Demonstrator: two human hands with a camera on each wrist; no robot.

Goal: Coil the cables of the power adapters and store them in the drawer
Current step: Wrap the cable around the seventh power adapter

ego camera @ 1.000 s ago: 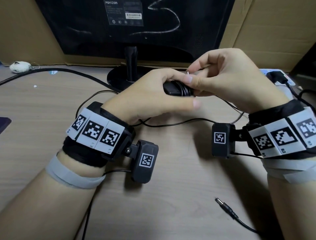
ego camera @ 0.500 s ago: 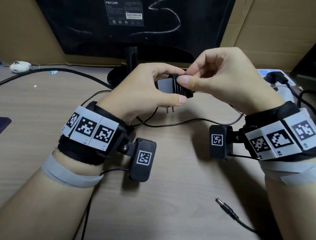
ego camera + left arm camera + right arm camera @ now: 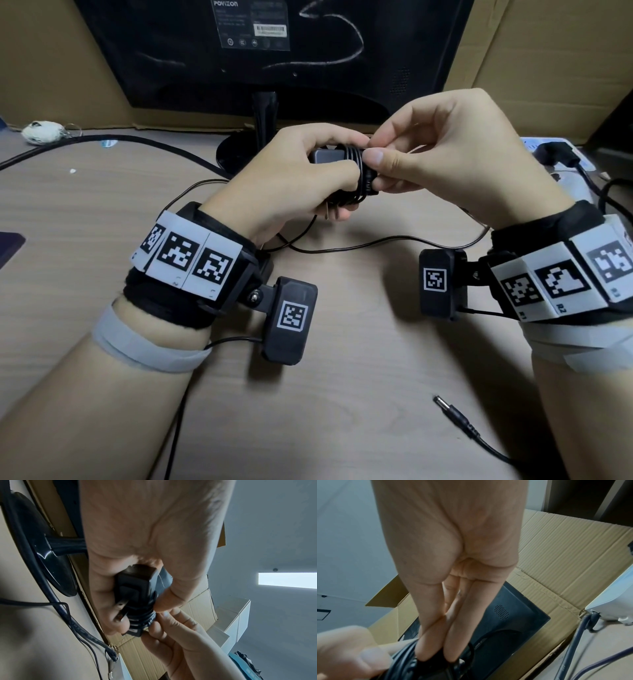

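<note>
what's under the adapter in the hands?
Below the power adapter, held above the desk, loose thin cable lies on the wood. Its two prongs point down by the left hand. The fingers cover the rest of its underside.

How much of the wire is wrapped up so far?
Done: several turns of cable sit around the power adapter. In hand: the left hand grips the adapter and the right hand pinches the wrap. Left: a long loose stretch and the barrel plug lie on the desk; no drawer shows.
</note>
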